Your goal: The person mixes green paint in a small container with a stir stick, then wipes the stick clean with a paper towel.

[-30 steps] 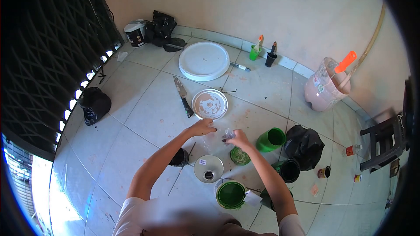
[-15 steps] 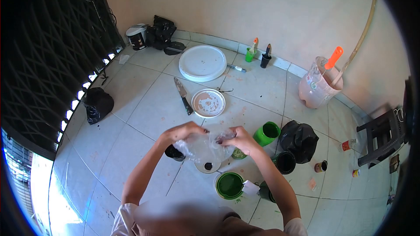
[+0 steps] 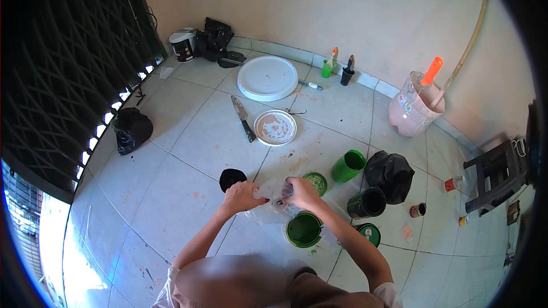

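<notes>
Between my two hands is a clear plastic bag [image 3: 271, 208], crumpled and see-through. My left hand [image 3: 242, 197] pinches its left side, and my right hand [image 3: 302, 193] grips its upper right edge. Just below the bag stands an open can of green paint [image 3: 303, 230], its rim partly covered by the plastic. A green-smeared lid [image 3: 315, 183] lies right beside my right hand. Near my left hand is a round black object [image 3: 232, 179] on the floor.
Farther off lie a knife [image 3: 243, 118], a white lid [image 3: 274, 128] and a large white lid [image 3: 267, 77]. To the right stand a green container [image 3: 349, 166], a dark can [image 3: 367, 203], a black bag [image 3: 390, 177], a pink bucket [image 3: 412, 108] and a dark stool [image 3: 498, 179].
Both hands and the bag have moved down in the view, closer to the green paint can. The black object and green-smeared lid show more fully now.
</notes>
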A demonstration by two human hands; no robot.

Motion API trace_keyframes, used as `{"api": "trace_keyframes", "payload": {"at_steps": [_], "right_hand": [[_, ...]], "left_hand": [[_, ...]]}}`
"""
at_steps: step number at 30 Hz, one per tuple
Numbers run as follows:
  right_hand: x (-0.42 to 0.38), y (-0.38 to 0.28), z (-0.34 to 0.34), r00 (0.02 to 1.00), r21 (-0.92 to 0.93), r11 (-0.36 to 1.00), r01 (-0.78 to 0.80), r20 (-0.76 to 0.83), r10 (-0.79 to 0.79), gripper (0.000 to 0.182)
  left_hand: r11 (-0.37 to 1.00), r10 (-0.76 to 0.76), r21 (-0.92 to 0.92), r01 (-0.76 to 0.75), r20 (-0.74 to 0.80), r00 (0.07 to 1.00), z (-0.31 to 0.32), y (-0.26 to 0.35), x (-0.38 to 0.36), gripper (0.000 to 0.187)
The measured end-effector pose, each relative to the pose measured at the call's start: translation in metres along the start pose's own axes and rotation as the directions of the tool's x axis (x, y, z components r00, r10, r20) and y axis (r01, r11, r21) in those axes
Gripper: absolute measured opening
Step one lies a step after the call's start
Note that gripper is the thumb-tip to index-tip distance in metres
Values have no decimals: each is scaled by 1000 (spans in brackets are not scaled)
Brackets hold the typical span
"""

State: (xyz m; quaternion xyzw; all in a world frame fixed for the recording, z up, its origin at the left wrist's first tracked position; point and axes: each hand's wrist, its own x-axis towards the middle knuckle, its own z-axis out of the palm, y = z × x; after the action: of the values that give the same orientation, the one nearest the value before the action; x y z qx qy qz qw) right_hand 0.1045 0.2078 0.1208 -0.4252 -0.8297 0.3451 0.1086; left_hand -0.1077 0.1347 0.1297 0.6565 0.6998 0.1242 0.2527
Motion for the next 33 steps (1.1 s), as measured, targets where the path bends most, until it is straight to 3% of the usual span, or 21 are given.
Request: {"api": "trace_keyframes", "payload": {"at_steps": [5,8,11,14,17,20,23,28,29,32,33], "right_hand": [[3,7,7,997,-9,998,56,-52,-56,43],[-1,8,6,998,-2,1000,30,-47,-30,44],[-4,23,16,990,35,994,102,-100,-98,47],[-9,28,21,984,2,995,104,-149,-102,52],[-9,34,26,978,-33,992,122,-168,-125,50],[-6,33,28,975,-10,992,128,-184,-128,43],[-7,30,31,915,-18,980,200,-354,-194,38],[-23,16,28,900,61,985,161,-418,-121,45],[-26,16,27,893,80,983,166,-435,-115,48],[-35,24,-1,931,91,959,270,-279,-236,46],[-39,29,-15,972,278,940,198,-181,-151,49]], "left_hand": [[1000,-7,-9,6,-108,994,3,3,-7,43],[999,-28,-37,25,-91,995,1,6,-7,41],[993,-108,-34,110,42,993,-7,14,-9,47],[997,50,-53,-62,-192,980,-13,26,-21,63],[951,288,44,-307,-496,819,-7,46,-20,75],[916,389,127,-379,-508,769,11,77,-4,67],[900,412,98,-426,-514,752,35,85,22,68],[872,385,-20,-490,-591,709,81,60,45,71],[872,417,11,-490,-544,729,81,60,45,72],[878,469,106,-467,-392,792,81,58,46,76],[882,469,140,-449,-347,812,82,59,49,77]]}}
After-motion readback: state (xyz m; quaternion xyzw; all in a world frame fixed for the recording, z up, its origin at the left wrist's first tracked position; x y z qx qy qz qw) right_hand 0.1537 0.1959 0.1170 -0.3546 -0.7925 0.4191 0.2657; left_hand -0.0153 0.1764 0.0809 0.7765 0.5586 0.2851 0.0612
